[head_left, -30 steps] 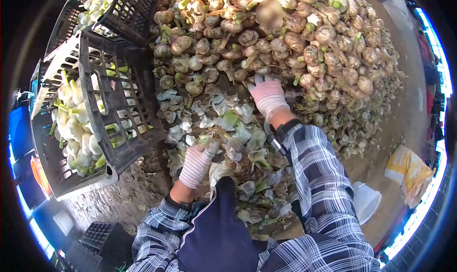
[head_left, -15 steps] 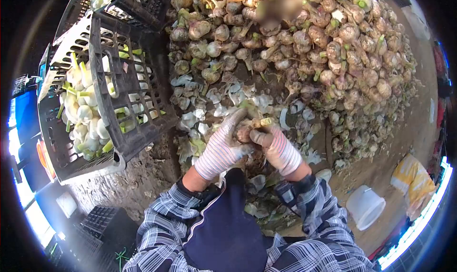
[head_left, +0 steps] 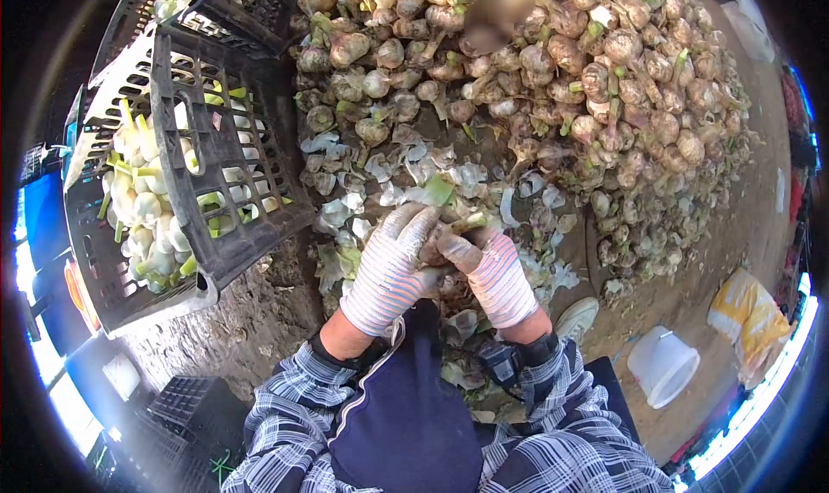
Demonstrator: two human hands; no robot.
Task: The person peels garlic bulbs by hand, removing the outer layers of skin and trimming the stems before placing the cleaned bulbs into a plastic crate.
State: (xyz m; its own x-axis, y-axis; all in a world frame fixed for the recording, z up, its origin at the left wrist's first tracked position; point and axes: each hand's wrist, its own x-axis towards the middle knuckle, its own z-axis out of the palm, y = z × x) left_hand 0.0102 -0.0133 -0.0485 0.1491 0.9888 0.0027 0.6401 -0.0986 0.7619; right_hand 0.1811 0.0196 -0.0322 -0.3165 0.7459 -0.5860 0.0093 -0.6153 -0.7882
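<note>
Both gloved hands meet low in front of my body around one unpeeled garlic bulb [head_left: 467, 224]. Its cut stem points up to the right, while fingers cover most of the bulb. My left hand [head_left: 393, 264], in a striped glove, is closed round the bulb's left side. On the other side, my right hand [head_left: 496, 275] grips it with the thumb and fingers near the stem. Pale garlic skins [head_left: 414, 167] lie scattered beneath and beyond the hands. A large heap of dirty garlic bulbs [head_left: 596, 79] spreads across the far side and right.
To the left a black plastic crate [head_left: 186, 221] holds cleaned white garlic [head_left: 147, 199] with short green stems. Another crate [head_left: 246, 14] stands behind it. At right are a white bucket [head_left: 663, 366] and a yellow-and-white sack [head_left: 749, 320]. A dark crate [head_left: 186, 402] sits lower left.
The garlic bulb stays between both hands, with the fingers slightly shifted and a green-tipped piece of skin now showing above the left hand. The whole view has moved slightly.
</note>
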